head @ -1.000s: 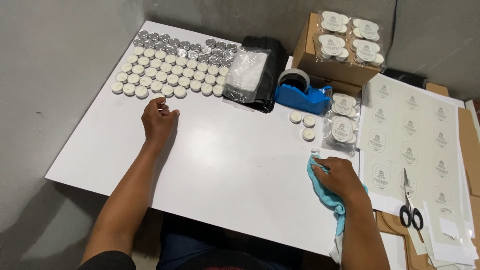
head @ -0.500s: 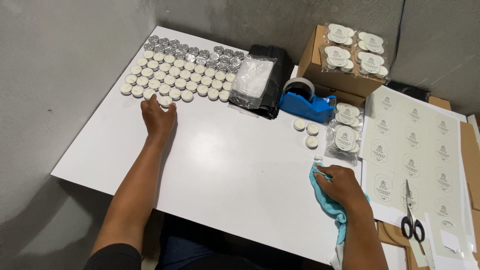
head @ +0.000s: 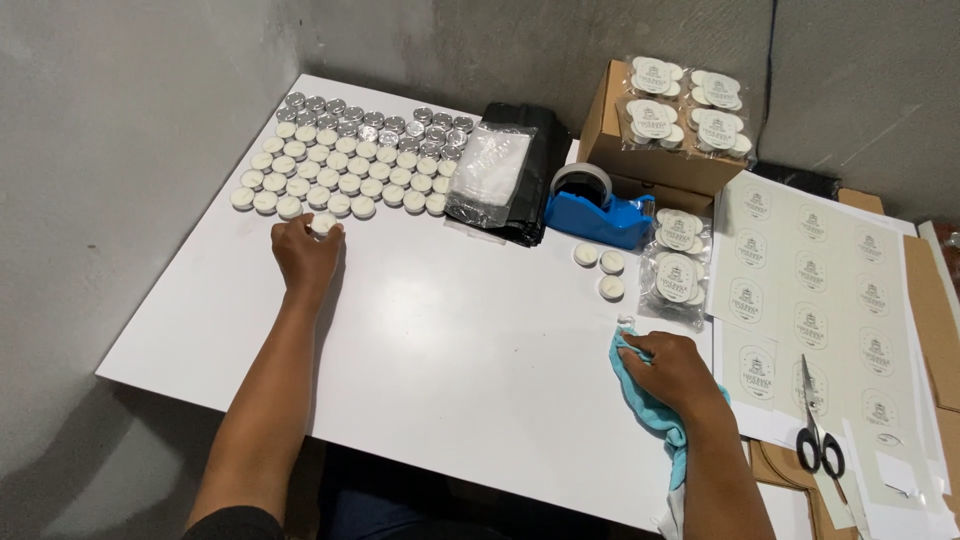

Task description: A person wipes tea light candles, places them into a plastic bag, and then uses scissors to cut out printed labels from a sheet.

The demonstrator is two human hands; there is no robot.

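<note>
Flanking both hands: tealight rows (head: 345,160), tape dispenser (head: 598,212), scissors (head: 818,435)

Left hand: left hand (head: 305,252) closed around one white tealight (head: 322,224), just below the rows of tealights (head: 345,165).
Right hand: right hand (head: 672,367) pressing a blue cloth (head: 650,408) on the white table (head: 450,340).
Nearby: blue tape dispenser (head: 598,212), scissors (head: 818,425), sticker sheets (head: 830,290).

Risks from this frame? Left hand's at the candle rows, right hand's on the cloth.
1. The left hand grips one tealight right beside the packed rows; a nudge may scatter them.
2. The right hand with the blue cloth sits near three loose tealights; a sweep might knock them.
</note>
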